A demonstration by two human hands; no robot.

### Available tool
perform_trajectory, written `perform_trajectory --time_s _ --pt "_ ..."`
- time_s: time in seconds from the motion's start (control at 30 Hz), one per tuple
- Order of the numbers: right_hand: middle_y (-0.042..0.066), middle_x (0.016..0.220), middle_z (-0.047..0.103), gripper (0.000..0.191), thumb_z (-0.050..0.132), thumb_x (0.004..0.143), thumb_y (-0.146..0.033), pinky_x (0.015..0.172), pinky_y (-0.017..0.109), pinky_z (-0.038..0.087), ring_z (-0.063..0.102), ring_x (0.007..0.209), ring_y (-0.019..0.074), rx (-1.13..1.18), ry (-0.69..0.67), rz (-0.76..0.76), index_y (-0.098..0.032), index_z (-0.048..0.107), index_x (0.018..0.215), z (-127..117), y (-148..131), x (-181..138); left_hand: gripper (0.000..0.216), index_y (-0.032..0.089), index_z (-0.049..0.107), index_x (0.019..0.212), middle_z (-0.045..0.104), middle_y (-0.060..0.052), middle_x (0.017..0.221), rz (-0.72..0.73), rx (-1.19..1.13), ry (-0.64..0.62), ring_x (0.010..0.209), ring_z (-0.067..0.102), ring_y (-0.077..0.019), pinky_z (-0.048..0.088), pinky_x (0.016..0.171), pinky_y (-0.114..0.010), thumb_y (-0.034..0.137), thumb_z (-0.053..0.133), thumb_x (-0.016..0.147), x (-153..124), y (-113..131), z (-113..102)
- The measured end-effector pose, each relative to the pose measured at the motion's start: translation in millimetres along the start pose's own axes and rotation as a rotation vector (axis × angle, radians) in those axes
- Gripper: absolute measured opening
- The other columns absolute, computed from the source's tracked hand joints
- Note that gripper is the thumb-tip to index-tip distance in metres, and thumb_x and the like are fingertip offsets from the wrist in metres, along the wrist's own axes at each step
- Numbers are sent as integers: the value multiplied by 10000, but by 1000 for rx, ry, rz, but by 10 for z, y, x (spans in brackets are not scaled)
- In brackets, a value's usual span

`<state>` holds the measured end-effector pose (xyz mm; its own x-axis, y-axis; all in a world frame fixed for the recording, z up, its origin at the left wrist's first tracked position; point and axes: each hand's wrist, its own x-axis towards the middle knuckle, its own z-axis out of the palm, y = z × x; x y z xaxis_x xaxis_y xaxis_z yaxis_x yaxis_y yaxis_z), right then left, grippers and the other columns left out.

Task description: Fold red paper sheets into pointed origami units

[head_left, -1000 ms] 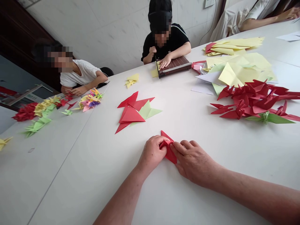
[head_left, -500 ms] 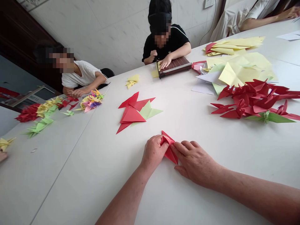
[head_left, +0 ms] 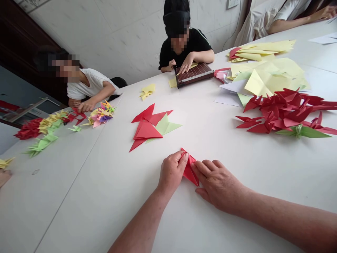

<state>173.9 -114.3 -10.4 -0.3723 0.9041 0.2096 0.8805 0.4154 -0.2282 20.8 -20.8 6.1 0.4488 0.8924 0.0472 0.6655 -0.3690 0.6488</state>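
A folded red paper piece lies on the white table between my two hands. My left hand is curled, its fingers pinching the paper's left flap near the top. My right hand lies flatter, its fingertips pressing the paper's right edge down onto the table. Most of the paper is hidden under my fingers.
A pile of red and green folded triangles sits just beyond. Red paper cranes and yellow sheets lie at right. One person works a paper cutter across the table; another person handles coloured cranes at left.
My left fingers have shifted up along the red paper's flap and flattened it. The person at the cutter moved a hand over a yellow sheet. My right hand stayed nearly still.
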Motion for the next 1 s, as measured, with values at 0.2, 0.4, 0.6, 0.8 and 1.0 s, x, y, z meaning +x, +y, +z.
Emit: perform_trajectory --time_s 0.2,0.4,0.6,0.8,1.0 --pt "107 1097 580 412 589 838 -350 709 378 378 484 868 224 3 1 5 -128 562 1183 -1 -3 3 379 199 299 624 333 41 557 2 1 11 540 308 -109 255 511 -235 395 364 942 5 -5 18" --pt "92 1038 578 385 583 838 -359 687 374 371 467 831 214 -28 8 9 -127 576 1146 12 -1 5 388 199 258 620 316 45 546 2 -5 17 530 298 -107 252 503 -235 389 360 944 2 -6 24" --pt "85 1054 578 389 579 837 -361 699 367 367 468 837 208 -31 4 13 -128 575 1148 5 -6 12 369 198 351 596 370 45 536 14 -10 9 522 337 -106 294 505 -224 357 384 927 1 34 -9" --pt "78 1090 583 314 572 843 -363 714 362 361 474 864 208 -10 -3 18 -154 609 1075 8 1 10 58 211 608 746 634 11 758 -14 36 14 743 554 -142 427 690 -236 263 585 760 -8 96 24" --pt "97 1121 583 443 579 842 -379 714 369 360 476 873 218 -24 15 5 -124 555 1204 26 -5 5 296 189 433 572 470 33 567 -83 73 21 560 411 -109 331 533 -229 320 513 825 24 55 59"
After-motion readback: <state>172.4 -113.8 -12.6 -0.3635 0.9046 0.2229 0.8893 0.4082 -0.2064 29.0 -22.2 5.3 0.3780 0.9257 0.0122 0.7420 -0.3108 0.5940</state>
